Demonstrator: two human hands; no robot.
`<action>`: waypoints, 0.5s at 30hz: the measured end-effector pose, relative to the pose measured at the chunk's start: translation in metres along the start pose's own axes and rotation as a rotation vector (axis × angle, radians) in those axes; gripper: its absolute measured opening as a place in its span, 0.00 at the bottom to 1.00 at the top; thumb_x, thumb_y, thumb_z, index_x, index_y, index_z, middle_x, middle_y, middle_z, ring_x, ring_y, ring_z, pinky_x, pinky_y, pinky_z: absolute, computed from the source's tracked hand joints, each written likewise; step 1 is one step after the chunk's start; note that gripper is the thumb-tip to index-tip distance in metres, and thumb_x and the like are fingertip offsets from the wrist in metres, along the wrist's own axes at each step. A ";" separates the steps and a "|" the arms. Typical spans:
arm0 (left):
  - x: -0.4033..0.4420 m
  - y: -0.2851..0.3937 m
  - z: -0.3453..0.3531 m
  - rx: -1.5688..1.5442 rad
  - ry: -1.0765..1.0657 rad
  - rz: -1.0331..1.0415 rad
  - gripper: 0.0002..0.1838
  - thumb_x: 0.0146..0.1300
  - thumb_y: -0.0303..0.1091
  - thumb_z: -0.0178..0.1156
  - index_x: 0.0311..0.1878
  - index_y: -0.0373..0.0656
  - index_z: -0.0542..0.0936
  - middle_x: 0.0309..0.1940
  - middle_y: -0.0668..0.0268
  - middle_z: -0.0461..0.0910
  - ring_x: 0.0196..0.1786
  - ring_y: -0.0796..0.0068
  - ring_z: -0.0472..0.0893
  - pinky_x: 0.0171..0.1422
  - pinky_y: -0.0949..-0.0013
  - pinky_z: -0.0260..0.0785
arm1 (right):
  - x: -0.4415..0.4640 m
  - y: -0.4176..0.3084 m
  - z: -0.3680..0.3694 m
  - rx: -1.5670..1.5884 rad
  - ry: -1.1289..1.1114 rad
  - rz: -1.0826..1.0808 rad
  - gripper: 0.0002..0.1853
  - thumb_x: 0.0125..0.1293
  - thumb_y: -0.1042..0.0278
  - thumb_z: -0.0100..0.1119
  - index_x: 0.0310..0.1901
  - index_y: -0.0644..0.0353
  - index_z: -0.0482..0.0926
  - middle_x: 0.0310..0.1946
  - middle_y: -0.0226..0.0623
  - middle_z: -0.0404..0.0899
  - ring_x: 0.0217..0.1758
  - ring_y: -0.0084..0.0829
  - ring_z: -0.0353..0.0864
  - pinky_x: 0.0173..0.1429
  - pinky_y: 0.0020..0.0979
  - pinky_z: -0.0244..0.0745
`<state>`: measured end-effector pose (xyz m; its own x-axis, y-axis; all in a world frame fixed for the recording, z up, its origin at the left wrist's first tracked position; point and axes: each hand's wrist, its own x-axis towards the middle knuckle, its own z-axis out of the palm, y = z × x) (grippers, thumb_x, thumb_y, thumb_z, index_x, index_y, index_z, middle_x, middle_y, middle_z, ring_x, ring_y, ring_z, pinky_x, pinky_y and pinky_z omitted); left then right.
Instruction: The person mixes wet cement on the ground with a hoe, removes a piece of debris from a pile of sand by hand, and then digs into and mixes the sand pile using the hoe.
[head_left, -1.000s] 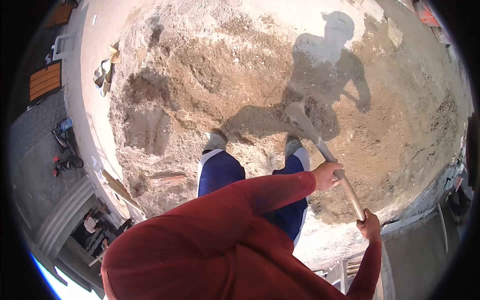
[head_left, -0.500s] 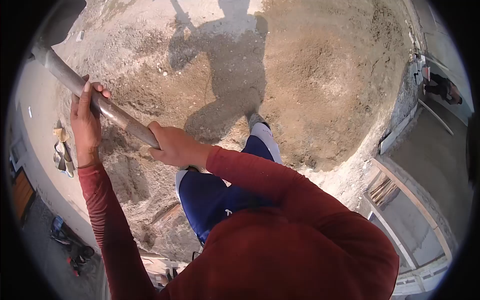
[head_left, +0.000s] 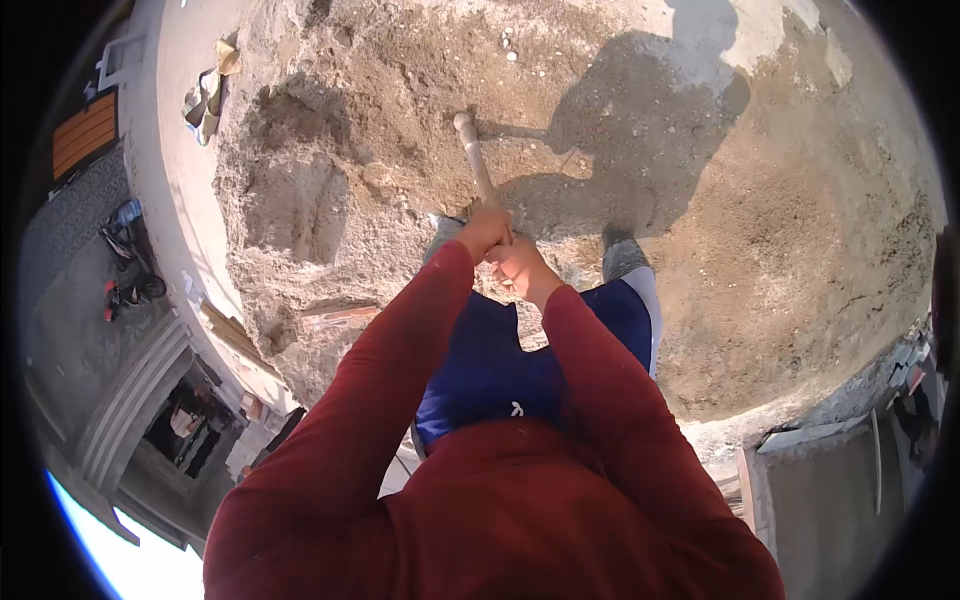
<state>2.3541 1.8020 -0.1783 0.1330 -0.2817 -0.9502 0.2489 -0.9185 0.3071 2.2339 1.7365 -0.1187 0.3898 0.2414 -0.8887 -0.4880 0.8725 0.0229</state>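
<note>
Left margin: An orange panel (head_left: pixel 85 135) and a motorbike (head_left: pixel 130 270) are being seen beyond the pale paving; a person (head_left: pixel 185 425) in the doorway is being partly obscured by shade.
Paving edge: A crumpled sack (head_left: pixel 205 105) (its material cannot be told) is being borne on the paving, and planks (head_left: pixel 240 335) are being noted nearer the body.
Rough ground: The loose soil (head_left: pixel 400 90) is being broken by a shaded hollow (head_left: pixel 295 205); a flat reddish piece (head_left: pixel 340 317) is being exposed below it.
Long-handled tool (head_left: pixel 476 165): It is being held in front of the legs, its rounded far end being pointed away from the body and slightly leftward, over the soil (contact there cannot be told).
Left hand (head_left: pixel 486 230): The shaft is being encircled by closed fingers, farther along than the other hand.
Right hand (head_left: pixel 522 268): Its fingers are being kept curled in on the tool's near end, just beside the left hand; the end itself is being hidden.
Legs: Blue trousers (head_left: pixel 490 370) are being worn; a dusty shoe (head_left: pixel 625 258) is being planted at right.
Right side: A body's shadow (head_left: pixel 640 130) is being cast across the soil, and a smoother brown patch (head_left: pixel 770 240) is being lit beyond it.
</note>
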 end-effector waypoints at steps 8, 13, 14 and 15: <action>-0.001 0.086 0.185 -1.216 -0.033 -0.232 0.13 0.75 0.36 0.60 0.51 0.39 0.71 0.42 0.62 0.76 0.49 0.66 0.81 0.53 0.63 0.79 | -0.317 -0.035 -0.212 -0.620 0.067 -0.091 0.14 0.60 0.63 0.64 0.39 0.65 0.76 0.26 0.34 0.77 0.26 0.25 0.78 0.30 0.30 0.71; -0.119 0.124 0.395 -1.005 -0.603 -0.536 0.08 0.75 0.39 0.59 0.53 0.54 0.77 0.51 0.74 0.76 0.61 0.73 0.75 0.69 0.55 0.63 | -0.500 0.105 -0.386 -0.890 0.643 0.073 0.08 0.61 0.73 0.62 0.39 0.65 0.74 0.19 0.37 0.70 0.19 0.28 0.65 0.23 0.32 0.62; -0.148 0.146 0.411 -0.935 -0.609 -0.546 0.10 0.74 0.40 0.60 0.54 0.53 0.76 0.51 0.74 0.76 0.62 0.74 0.74 0.73 0.55 0.61 | -0.521 0.137 -0.417 -0.657 0.763 0.130 0.06 0.62 0.74 0.61 0.35 0.64 0.73 0.16 0.38 0.68 0.15 0.28 0.60 0.18 0.29 0.59; -0.164 0.163 0.409 -0.923 -0.618 -0.539 0.10 0.74 0.40 0.60 0.54 0.53 0.76 0.51 0.74 0.76 0.62 0.74 0.74 0.73 0.55 0.61 | -0.524 0.155 -0.434 -0.565 0.787 0.077 0.05 0.62 0.77 0.60 0.34 0.63 0.73 0.16 0.35 0.66 0.14 0.25 0.58 0.17 0.27 0.55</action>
<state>1.9804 1.5850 0.0063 -0.6096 -0.2417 -0.7550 0.7485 -0.4892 -0.4477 1.6147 1.5607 0.1517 -0.1929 -0.2432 -0.9506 -0.8735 0.4840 0.0534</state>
